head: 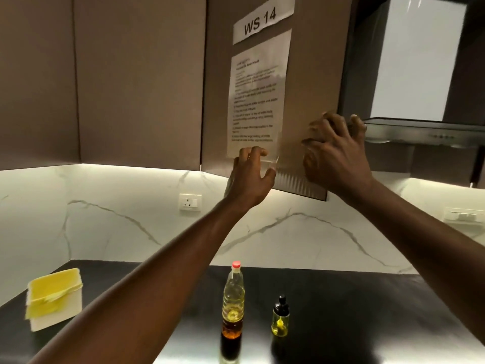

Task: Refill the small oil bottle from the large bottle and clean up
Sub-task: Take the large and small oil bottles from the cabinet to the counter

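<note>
Head view: cabinet door [309,82] above tabletop [367,311]. My right hand [333,151] grips the door's right edge. My left hand [252,174] is at its lower corner, blurred, grip cannot tell. Large bottle [233,306] and small oil bottle [280,319] stand capped below my arms. Risk: a lowered elbow topples either.

Black, glossy tabletop [367,311]. White marble wall [131,219] with thin grey veins. The large bottle [233,292] is clear, showing pale yellow oil, with a red cap and a dark brown label. The small bottle [280,320] is clear, with yellow oil and a black top. A bright yellow cloth [52,287] on a white box [60,319]. The cupboard door [309,74] is matt brown and carries white paper sheets [258,101] printed in black. White socket [190,202]; silver-grey hood [420,132].
</note>
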### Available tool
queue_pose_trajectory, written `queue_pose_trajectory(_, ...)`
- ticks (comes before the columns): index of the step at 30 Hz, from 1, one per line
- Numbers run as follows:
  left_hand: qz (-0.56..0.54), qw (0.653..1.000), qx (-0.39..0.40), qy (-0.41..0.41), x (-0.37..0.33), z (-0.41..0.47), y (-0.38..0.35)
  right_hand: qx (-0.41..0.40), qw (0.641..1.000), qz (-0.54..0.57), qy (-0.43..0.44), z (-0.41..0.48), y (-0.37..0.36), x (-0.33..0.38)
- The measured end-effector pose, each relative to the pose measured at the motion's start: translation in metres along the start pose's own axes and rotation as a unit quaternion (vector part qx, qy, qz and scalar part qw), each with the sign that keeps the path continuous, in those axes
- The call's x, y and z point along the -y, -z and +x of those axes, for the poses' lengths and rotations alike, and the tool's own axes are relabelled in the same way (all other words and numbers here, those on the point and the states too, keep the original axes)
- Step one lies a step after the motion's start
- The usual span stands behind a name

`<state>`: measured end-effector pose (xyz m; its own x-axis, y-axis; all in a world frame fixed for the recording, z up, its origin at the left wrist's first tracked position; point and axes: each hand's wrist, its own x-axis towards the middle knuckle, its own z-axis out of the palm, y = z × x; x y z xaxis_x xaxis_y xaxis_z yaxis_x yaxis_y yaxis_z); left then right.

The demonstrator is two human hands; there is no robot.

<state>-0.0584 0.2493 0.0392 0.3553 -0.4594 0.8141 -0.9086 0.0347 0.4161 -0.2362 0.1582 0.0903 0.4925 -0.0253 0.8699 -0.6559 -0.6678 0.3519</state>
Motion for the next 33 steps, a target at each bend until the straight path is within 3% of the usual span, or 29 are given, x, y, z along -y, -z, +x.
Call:
queue_pose_trajectory(8,0.134,0.990,0.045,0.007,0.022,0.072,-0.103,0.111,0.992,0.014,-0.060,-0.011,-0.147,-0.094)
queue_pose_trajectory(14,0.201,0.974,0.098,0.034,0.047,0.113,-0.156,0.170,0.978,0.071,-0.094,-0.011,-0.237,-0.119)
queue_pose_trajectory(22,0.288,0.945,0.153,0.025,0.087,0.128,-0.197,0.219,0.958,0.139,-0.126,-0.003,-0.291,-0.116)
queue_pose_trajectory(33,0.286,0.942,0.177,0.010,0.117,0.134,-0.208,0.240,0.958,0.116,-0.107,-0.006,-0.321,-0.124)
